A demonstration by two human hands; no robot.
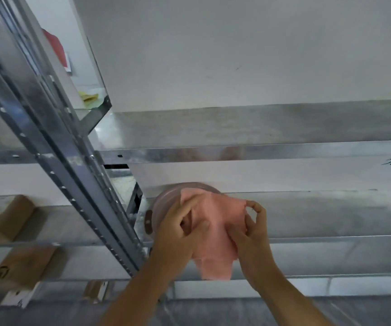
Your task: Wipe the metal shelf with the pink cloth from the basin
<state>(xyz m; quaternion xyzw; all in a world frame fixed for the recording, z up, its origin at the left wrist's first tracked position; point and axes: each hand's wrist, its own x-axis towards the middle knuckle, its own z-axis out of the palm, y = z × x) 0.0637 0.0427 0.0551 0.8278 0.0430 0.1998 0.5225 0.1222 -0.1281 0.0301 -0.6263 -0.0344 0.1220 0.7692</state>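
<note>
Pink cloth spread above the basin, both hands' grip pinching its edges.

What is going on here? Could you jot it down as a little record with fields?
cloth: pink cloth, held up and spread between both hands
left hand: left hand grips the cloth's left side
right hand: right hand pinches its upper right corner
basin: basin sits on the metal shelf, behind the cloth
wiping: not yet begun
beside: cardboard boxes on the left shelves
</note>
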